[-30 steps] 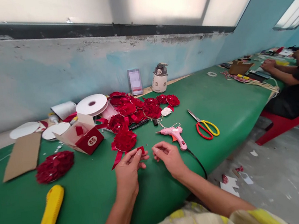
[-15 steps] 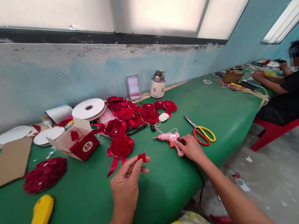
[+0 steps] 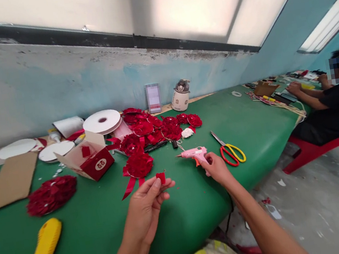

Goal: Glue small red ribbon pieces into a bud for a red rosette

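Over green table (image 3: 89, 228): small red square (image 3: 162, 178) pinched in left grip (image 3: 147, 200); right grip (image 3: 217, 168) holding pink glue gun (image 3: 193, 153).

At twelve o'clock a broad window (image 3: 100, 5) glows pale above a pale blue wall (image 3: 101, 77) (its paint stained and flaking). A second window (image 3: 329, 22) sits towards two. A green-covered table (image 3: 94, 223) crosses the middle; a red chair (image 3: 316, 149) stands past three, grey littered floor (image 3: 320, 198) at four.

rosettes (image 3: 138, 165), scissors (image 3: 225, 145) on green table (image 3: 231, 111)
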`<state>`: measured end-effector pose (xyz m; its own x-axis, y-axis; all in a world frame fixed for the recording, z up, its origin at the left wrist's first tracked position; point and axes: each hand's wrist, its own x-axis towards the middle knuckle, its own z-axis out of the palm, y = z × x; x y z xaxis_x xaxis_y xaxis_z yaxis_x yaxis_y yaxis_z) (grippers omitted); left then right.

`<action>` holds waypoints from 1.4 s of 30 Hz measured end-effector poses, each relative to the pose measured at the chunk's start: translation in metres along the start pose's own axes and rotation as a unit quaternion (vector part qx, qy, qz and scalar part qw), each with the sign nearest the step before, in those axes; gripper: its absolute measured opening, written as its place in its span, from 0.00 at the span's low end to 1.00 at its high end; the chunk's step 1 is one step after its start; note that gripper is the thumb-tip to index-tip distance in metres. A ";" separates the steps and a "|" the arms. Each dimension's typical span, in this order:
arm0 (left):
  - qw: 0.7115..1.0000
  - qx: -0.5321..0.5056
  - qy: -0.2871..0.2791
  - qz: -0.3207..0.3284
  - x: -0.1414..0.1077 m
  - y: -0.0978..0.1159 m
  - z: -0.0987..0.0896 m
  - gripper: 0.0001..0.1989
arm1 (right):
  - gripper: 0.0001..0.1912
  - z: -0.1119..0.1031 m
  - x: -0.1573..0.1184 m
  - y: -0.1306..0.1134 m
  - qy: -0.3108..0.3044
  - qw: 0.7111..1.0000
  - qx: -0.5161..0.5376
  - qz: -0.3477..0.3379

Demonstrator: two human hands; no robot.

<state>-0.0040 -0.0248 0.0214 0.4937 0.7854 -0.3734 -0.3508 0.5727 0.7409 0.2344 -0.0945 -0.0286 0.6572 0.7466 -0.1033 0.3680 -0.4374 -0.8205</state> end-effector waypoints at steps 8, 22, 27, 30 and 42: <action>1.000 0.019 -0.011 -0.006 -0.001 -0.004 0.000 0.08 | 0.17 -0.035 -0.041 -0.037 -0.121 0.933 0.338 -0.021; 0.995 0.077 0.007 0.057 -0.002 -0.007 0.000 0.13 | 0.15 -0.041 -0.082 -0.072 -0.180 0.963 0.185 -0.082; 0.992 0.104 0.005 0.072 -0.001 -0.009 -0.002 0.13 | 0.14 -0.040 -0.083 -0.071 -0.195 0.962 0.168 -0.093; 0.989 0.120 0.003 0.081 0.000 -0.010 -0.002 0.13 | 0.15 -0.039 -0.083 -0.072 -0.201 0.962 0.159 -0.095; 0.983 0.154 0.012 0.102 -0.001 -0.008 -0.001 0.13 | 0.17 -0.036 -0.081 -0.073 -0.181 0.970 0.116 -0.113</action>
<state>-0.0024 -0.0298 0.0151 0.4177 0.8838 -0.2110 -0.1812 0.3086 0.9338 0.1780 -0.1415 0.0600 0.2882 0.9556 -0.0618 0.2913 -0.1490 -0.9450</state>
